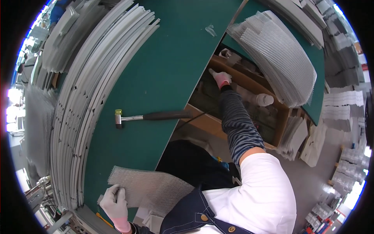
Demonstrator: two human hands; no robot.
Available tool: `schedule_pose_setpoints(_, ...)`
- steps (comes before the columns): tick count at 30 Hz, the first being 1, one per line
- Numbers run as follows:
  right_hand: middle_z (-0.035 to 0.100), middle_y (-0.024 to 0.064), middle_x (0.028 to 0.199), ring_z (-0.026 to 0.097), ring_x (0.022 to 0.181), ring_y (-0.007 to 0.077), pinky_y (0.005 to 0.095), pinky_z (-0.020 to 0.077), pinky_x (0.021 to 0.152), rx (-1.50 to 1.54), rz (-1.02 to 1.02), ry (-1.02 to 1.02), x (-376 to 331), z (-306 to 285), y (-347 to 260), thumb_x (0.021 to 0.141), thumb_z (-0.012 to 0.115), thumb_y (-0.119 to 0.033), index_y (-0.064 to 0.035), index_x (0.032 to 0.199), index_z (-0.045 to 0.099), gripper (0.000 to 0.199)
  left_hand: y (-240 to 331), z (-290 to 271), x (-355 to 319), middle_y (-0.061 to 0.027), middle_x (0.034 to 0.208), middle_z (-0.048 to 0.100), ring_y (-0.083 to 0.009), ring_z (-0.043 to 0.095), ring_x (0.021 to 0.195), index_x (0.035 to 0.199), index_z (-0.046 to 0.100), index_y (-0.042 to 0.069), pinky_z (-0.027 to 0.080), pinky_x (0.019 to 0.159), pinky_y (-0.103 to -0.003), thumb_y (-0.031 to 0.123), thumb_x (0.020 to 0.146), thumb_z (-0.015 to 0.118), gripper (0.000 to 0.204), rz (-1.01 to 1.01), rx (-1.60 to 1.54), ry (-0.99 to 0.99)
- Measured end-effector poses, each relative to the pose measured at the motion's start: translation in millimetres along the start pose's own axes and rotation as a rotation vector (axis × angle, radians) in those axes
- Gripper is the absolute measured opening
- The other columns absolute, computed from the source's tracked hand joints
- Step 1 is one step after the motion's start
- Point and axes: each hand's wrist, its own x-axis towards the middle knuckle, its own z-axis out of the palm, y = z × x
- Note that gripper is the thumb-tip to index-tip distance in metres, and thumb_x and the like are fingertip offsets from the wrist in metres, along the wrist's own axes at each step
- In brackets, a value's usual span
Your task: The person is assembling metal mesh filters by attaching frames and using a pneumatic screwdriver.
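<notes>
My left hand (115, 204), in a pale glove with a pink cuff, pinches the left edge of a grey wire mesh sheet (152, 187). The sheet lies partly over the near edge of the green table, beside my body. My right arm, in a striped sleeve cover, stretches forward into a cardboard box (280, 126) to the right of the table edge. Inside it, my gloved right hand (222, 78) has one digit pointing left; its other fingers are hidden. A white roll or cup-like piece (264, 100) is in the box beside my forearm.
On the green table (156, 70) a hammer (156, 116) with a dark handle lies crosswise. Long curved-looking white metal strips (87, 97) are stacked at the left. A pile of mesh sheets (282, 54) overhangs the box at the right. Clear plastic scrap (210, 30) lies farther back.
</notes>
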Motion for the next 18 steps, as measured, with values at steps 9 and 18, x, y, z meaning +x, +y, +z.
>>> schedule_pose_setpoints(9, 0.036, 0.0292, 0.144, 0.045, 0.127, 0.0403, 0.0429, 0.0403, 0.105, 0.180, 0.097, 0.298, 0, 19, 32, 0.057, 0.087, -0.058, 0.0143, 0.139, 0.018, 0.129, -13, -2, 3, -0.0105, 0.068, 0.064, -0.0101, 0.054, 0.046, 0.093, 0.067, -0.008, 0.042, 0.047, -0.024, 0.001, 0.079, 0.066, 0.017, -0.022, 0.050, -0.033)
schedule_pose_setpoints(18, 0.043, 0.0302, 0.138, 0.047, 0.127, 0.0388, 0.0410, 0.0404, 0.105, 0.156, 0.064, 0.245, 5, 16, 38, 0.065, 0.085, -0.051, 0.0143, 0.139, 0.015, 0.121, -21, 1, 16, -0.0117, 0.072, 0.065, -0.0110, 0.054, 0.046, 0.093, 0.067, -0.008, 0.042, 0.048, -0.025, 0.002, 0.079, 0.066, 0.017, -0.008, 0.072, -0.063)
